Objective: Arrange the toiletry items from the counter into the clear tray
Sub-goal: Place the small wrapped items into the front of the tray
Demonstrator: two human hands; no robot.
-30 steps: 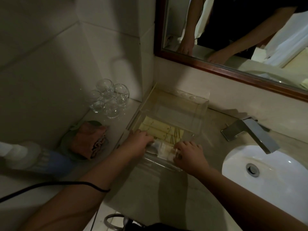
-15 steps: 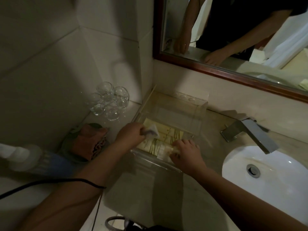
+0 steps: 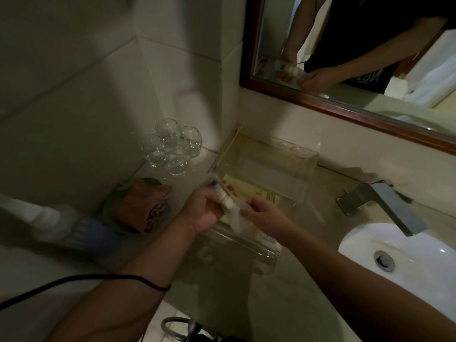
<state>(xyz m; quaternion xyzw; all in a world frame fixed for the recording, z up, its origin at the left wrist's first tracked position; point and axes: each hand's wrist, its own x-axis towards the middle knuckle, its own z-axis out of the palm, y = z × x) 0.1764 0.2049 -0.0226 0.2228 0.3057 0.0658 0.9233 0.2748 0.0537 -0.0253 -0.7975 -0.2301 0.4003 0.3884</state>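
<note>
White, plastic-wrapped toiletry packet (image 3: 228, 204) hangs over the near-left end of the clear acrylic tray (image 3: 283, 177), long axis running far-left to near-right; left hand (image 3: 206, 212) grips its middle, right hand (image 3: 267, 214) pinches the near end.

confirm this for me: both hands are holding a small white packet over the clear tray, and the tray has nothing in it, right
Not quite. The head view shows pale yellow packets lying in the clear tray, so it is not empty. The rest stands: the left hand and the right hand both hold the small white packet over the tray.
</note>
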